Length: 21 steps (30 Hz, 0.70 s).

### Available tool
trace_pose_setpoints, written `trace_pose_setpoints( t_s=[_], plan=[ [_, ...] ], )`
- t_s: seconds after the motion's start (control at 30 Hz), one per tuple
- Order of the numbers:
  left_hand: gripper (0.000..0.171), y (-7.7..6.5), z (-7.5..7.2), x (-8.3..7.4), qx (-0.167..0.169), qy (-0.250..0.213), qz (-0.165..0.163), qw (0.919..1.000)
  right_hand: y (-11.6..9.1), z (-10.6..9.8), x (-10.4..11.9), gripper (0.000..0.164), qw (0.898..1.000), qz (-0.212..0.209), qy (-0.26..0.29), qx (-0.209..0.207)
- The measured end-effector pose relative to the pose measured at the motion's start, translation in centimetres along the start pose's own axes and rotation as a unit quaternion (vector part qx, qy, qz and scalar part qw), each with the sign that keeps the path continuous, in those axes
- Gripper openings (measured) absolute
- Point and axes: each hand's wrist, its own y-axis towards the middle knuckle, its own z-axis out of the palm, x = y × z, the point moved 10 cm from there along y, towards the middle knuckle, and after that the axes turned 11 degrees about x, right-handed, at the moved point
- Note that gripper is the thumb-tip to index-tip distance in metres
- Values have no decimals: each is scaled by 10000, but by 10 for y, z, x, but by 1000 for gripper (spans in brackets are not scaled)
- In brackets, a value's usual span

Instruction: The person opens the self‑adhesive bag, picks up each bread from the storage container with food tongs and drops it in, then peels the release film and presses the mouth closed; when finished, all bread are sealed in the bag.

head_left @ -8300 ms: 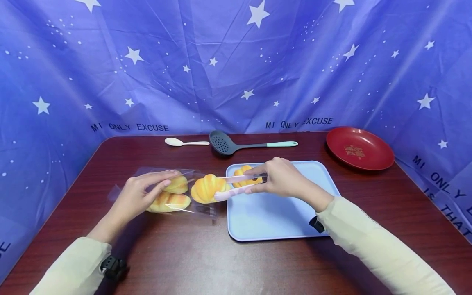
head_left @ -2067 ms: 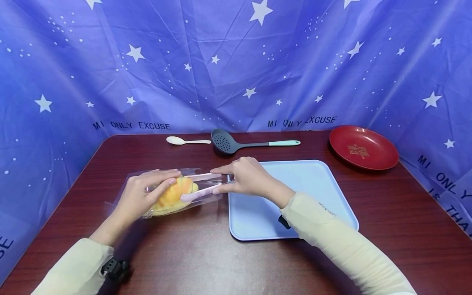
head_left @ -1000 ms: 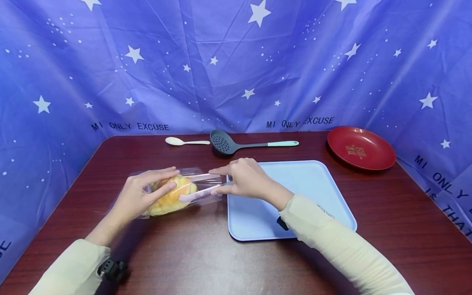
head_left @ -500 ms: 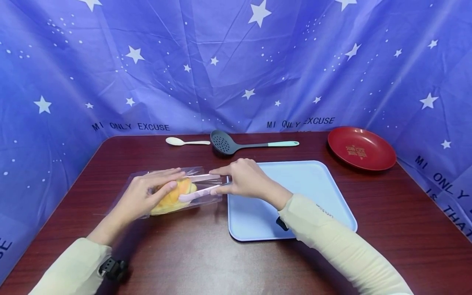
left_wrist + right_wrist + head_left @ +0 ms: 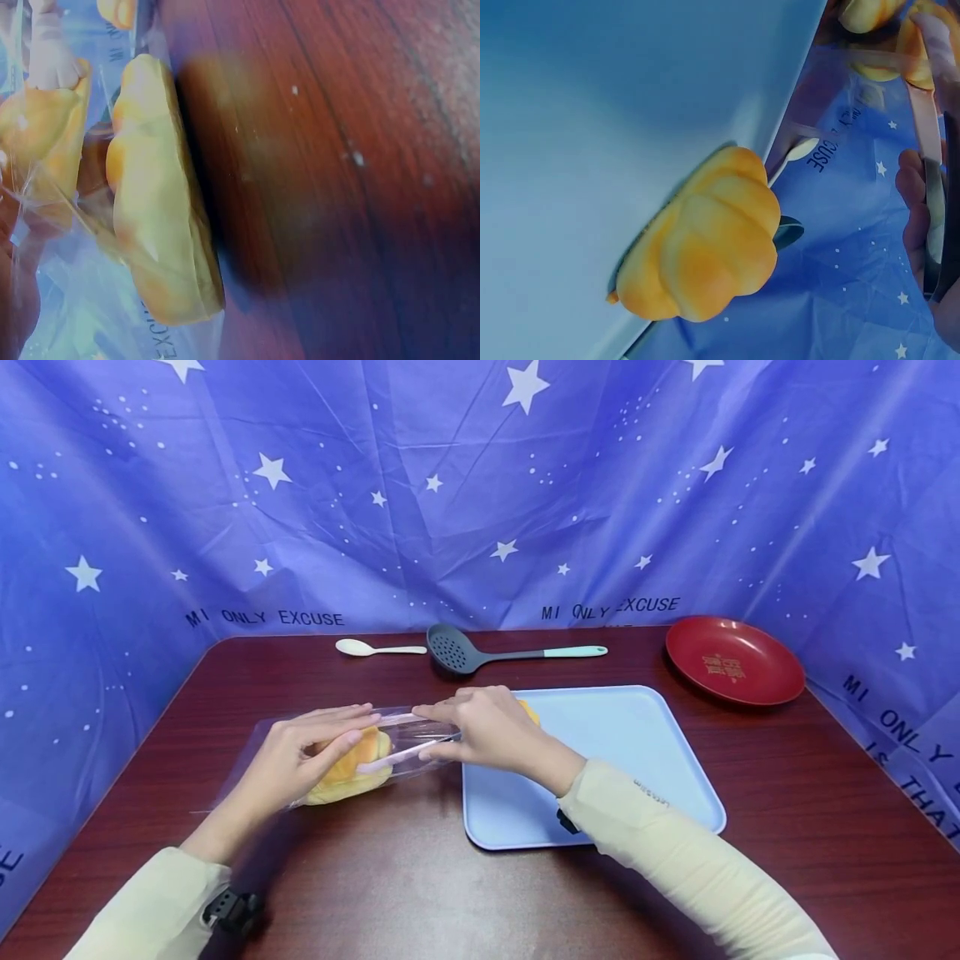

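Item: bread roll point(image 5: 352, 767) in clear bag point(image 5: 330, 752), frame centre-left | left hand point(image 5: 300, 760) flat on bag, fingers straight | right hand point(image 5: 480, 735) pinching pink tongs point(image 5: 397, 752) | likely soft, light, squashable; bag slippery; take roll gently by sides.

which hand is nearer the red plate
Right. The right hand holds pink tongs at the blue tray's left edge; the left hand rests on the bread bag, farther from the red plate.
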Motion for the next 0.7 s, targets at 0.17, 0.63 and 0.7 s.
trace_pose_setpoints(
  t_s=[0.17,0.63,0.7],
  plan=[
    [33,0,-1,0,-20,-28,6,10000,1,2,5,54,9998,-43,-202,-30],
    [35,-1,-3,-3,-235,-155,197,9994,4,4,18,47,9982,-202,-540,-135],
    [35,-1,-4,-3,-230,-170,217,9994,3,0,22,46,9955,-377,-782,-370]
  ],
)
